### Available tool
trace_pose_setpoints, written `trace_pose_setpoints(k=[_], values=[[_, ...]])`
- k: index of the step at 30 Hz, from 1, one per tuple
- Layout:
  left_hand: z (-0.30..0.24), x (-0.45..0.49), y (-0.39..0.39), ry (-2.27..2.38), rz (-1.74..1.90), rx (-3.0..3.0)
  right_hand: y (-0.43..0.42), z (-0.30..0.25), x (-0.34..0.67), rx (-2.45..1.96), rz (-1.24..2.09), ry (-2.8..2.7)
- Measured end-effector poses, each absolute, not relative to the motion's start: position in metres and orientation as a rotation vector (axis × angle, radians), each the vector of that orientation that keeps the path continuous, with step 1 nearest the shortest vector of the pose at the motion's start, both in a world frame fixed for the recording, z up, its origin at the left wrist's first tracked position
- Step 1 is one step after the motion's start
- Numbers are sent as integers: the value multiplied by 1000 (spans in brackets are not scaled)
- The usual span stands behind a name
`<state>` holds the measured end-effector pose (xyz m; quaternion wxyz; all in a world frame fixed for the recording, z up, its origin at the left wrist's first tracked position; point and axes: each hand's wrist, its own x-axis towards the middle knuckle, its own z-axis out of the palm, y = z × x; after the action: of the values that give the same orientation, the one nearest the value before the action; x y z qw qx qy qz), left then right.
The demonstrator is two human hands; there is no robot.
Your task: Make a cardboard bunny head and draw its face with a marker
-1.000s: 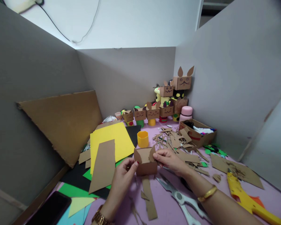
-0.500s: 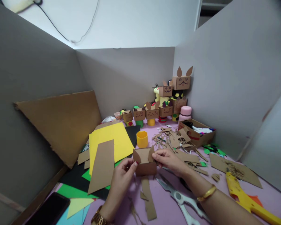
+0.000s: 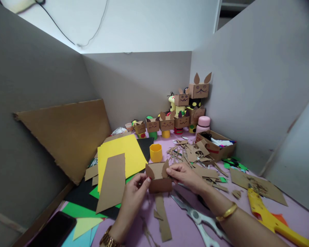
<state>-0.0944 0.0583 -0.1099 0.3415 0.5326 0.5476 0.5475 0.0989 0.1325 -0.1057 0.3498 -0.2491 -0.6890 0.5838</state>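
A small brown cardboard box (image 3: 160, 185) stands in front of me on the pink-purple table, with a pointed cardboard ear at each side of its top. My left hand (image 3: 136, 190) pinches the left ear (image 3: 149, 171) between thumb and fingers at the box's edge. On the other side, my right hand (image 3: 184, 175) pinches the right ear (image 3: 165, 169) the same way. Just behind the box is a yellow paper ring (image 3: 156, 153). A strip of cardboard (image 3: 163, 219) lies in front of it, and open scissors (image 3: 195, 215) rest below my right forearm.
Yellow sheets (image 3: 134, 151) and a cardboard piece (image 3: 112, 183) lie left, near a dark phone (image 3: 54, 230). Cardboard scraps (image 3: 192, 154) spread right. A yellow glue gun (image 3: 267, 216) lies front right. Cardboard animal figures (image 3: 167, 122) line the back, beside a pink bottle (image 3: 204, 122) and an open box (image 3: 222, 154).
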Motion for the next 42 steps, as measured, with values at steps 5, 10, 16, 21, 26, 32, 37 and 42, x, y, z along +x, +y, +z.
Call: trace_pose_setpoints(k=[5,10,16,21,26,32,37,42], values=[[-109,-94,59,1408,1454,1331,132,-104,98,-656,1514,-1784],[-104,-93,57,1402,1498,1239,128,-99,97,-667,1527,-1768],[-98,-91,55,1394,1491,1188,123,-92,96,-676,1516,-1765],[-95,-91,54,1398,1505,1172,125,-94,96,-692,1487,-1789],[-90,-88,49,1385,1489,1184,120,-90,98,-693,1479,-1788],[-83,-70,39,1317,1386,1225,100,-85,107,-717,1508,-1783],[-86,-57,35,1289,1311,1248,87,-91,117,-759,1516,-1726],[-88,-53,32,1270,1249,1260,81,-97,122,-789,1544,-1692]])
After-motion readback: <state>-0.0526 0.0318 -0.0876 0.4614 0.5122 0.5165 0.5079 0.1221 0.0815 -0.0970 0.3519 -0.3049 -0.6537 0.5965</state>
